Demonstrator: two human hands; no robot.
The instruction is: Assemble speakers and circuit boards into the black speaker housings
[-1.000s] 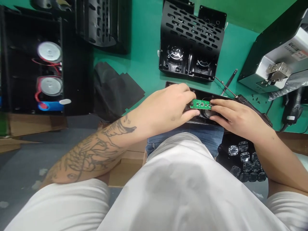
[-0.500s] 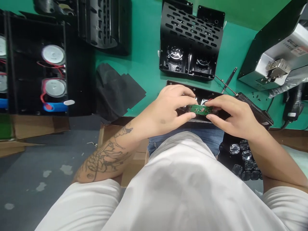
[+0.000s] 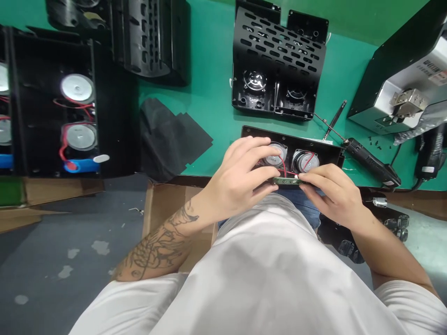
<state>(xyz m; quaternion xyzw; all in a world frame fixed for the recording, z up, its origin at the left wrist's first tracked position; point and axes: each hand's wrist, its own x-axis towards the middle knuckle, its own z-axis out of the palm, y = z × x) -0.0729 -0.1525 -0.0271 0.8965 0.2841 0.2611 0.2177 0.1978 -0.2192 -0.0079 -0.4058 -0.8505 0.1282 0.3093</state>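
A narrow green circuit board (image 3: 287, 181) is pinched at its left end by my left hand (image 3: 246, 174) and at its right end by my right hand (image 3: 330, 190). The board is tilted so mostly its edge shows. Just beyond it lies a black housing (image 3: 328, 151) holding two round silver speakers, the left one (image 3: 275, 154) and the right one (image 3: 309, 161). Red wires (image 3: 284, 165) run from the speakers towards the board. My left fingertips partly cover the left speaker.
A slotted black casing (image 3: 279, 56) stands behind the housing. Dark cloth (image 3: 171, 135) and open speaker boxes (image 3: 38, 107) lie to the left. An electric screwdriver (image 3: 373, 163), small screws (image 3: 375, 143) and a silver-black machine (image 3: 401, 88) are to the right.
Both hands have moved down towards my body with the board, which has tipped from showing its green face to its edge. Both speakers and the red wires are now more exposed.
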